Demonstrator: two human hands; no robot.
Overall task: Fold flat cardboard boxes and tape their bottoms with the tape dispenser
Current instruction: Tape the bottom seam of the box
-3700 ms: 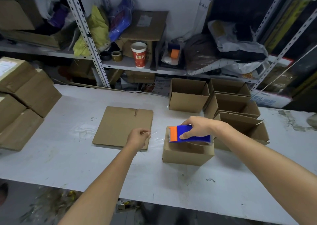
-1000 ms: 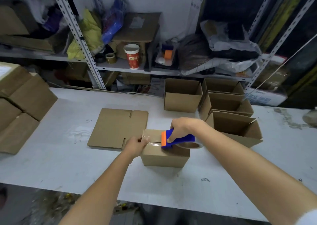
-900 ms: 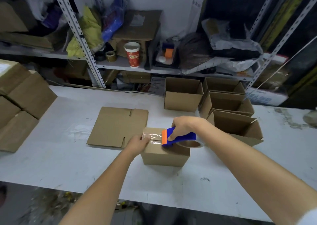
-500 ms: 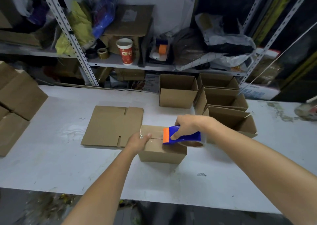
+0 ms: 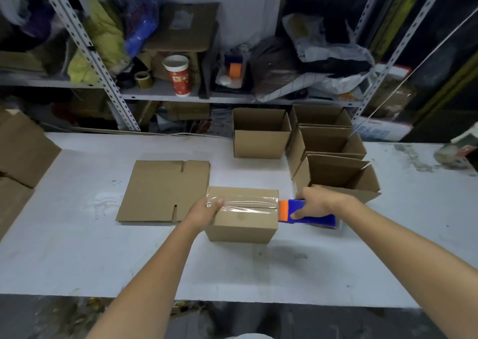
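A small folded cardboard box (image 5: 241,224) stands bottom-up on the white table (image 5: 129,261). A strip of clear tape (image 5: 245,205) runs across its top seam from left edge to right edge. My left hand (image 5: 205,210) grips the box's left end, thumb on the tape. My right hand (image 5: 319,204) holds the blue and orange tape dispenser (image 5: 307,214) just off the box's right edge, its orange end against the corner. A flat unfolded box (image 5: 165,190) lies to the left of the box.
Several open folded boxes (image 5: 261,134) stand at the back right, the nearest (image 5: 336,177) just behind my right hand. Stacked cartons (image 5: 20,152) sit at the left edge. A cluttered shelf with a red paper cup (image 5: 178,76) runs behind the table.
My right hand has drawn the dispenser rightward across the box top, from near the left end to past the right edge, laying tape along the seam. My left hand stays on the left end.
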